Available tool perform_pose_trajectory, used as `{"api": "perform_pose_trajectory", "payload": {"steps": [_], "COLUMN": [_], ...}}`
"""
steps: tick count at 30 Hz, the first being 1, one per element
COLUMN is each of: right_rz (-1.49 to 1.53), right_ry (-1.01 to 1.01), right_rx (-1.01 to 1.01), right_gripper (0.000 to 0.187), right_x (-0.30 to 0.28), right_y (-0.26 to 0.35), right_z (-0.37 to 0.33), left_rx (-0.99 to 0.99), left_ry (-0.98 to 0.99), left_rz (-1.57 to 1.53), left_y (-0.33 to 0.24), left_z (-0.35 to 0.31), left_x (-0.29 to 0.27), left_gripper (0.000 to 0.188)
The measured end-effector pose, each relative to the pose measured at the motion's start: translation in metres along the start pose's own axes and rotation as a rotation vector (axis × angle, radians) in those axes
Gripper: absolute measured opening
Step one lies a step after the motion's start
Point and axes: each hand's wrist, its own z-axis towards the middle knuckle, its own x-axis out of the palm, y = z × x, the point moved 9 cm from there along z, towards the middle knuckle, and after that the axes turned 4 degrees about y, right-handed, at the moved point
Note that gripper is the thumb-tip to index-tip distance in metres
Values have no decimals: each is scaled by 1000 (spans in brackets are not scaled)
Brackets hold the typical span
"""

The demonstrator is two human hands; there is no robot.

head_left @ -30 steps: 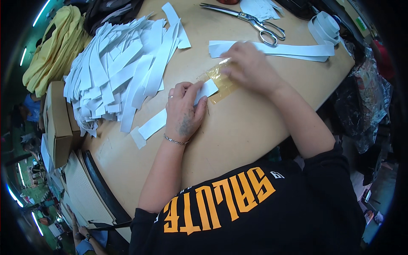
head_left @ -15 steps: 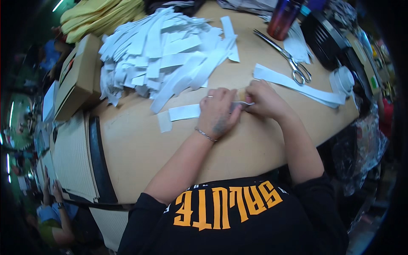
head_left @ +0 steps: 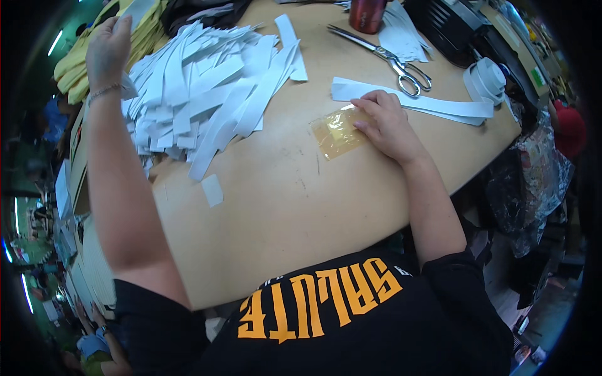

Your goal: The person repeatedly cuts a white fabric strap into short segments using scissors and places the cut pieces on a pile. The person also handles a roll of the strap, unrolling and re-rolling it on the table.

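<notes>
Beyond the bench's left edge hangs yellow cloth (head_left: 66, 72), and before it the left hand (head_left: 109, 53) is held up near the far left corner. It looks closed in a pinch on a white strip (head_left: 136, 12), whose end shows past the fingertips; whether the pale piece beside the wrist belongs to it, I cannot tell. The strip should be light and limp, folding readily, so an end between thumb and forefinger is the natural grip.

Next comes a loose heap of white strips (head_left: 200, 94) along the bench's left part, with a small pale patch (head_left: 213, 190) stuck or lying nearer the front edge. Right of the bench's middle lies an amber tape patch (head_left: 338, 135), flat and glossy. It is likely thin, weightless and clingy, prone to creasing; a corner is the place to take it. The right hand (head_left: 387, 125) rests at its right side, thumb and forefinger spread, tips touching the film. Behind are steel scissors (head_left: 401, 66), folded white bands (head_left: 439, 108) and, by the bench's right edge, a white ribbon roll (head_left: 486, 83).
</notes>
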Motion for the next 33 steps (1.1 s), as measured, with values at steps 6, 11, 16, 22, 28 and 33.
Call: {"api": "perform_pose_trajectory", "payload": {"steps": [6,11,16,22,28,33], "right_rz": [-98,-91,28,-74,-346,-489], "right_ry": [-157,167,282,646,665,527], "right_rx": [36,221,100,33,182,432], "right_gripper": [37,26,11,14,15,21], "right_x": [-19,-5,6,3,-28,-83], "right_y": [-24,-34,12,55,-19,-140], "right_z": [36,41,0,-66,-59,-18], "left_rx": [70,562,484,499,41,-399], "left_ry": [213,192,573,900,809,589], "left_rz": [802,-106,-168,-283,-270,-99], "left_y": [98,-101,-217,-204,-84,44], "left_z": [41,-83,-249,-315,-322,-352], "left_x": [104,129,149,88,12,-59], "left_gripper": [64,61,64,10,15,12]}}
